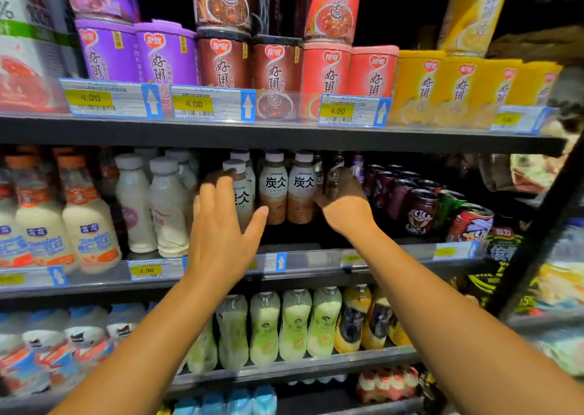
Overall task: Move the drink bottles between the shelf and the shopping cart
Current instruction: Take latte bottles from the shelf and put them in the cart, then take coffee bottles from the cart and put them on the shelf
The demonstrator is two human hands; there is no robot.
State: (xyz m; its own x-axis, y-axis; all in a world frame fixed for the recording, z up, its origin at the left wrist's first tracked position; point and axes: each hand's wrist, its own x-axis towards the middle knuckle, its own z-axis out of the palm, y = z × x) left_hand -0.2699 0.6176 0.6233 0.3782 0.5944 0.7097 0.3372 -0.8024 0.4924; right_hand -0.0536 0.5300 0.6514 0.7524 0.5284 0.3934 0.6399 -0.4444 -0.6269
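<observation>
On the middle shelf stand white-labelled latte bottles with pale caps. My left hand is raised with its fingers spread, just in front of the leftmost latte bottle; I cannot tell whether it touches it. My right hand reaches into the shelf and grips a dark brown bottle to the right of the latte row. Its fingers are hidden behind the hand. The shopping cart is out of view.
Cream milk bottles and white bottles fill the shelf's left. Dark cans lie at the right. Porridge cups stand above; green bottles stand below. A black upright runs at the right.
</observation>
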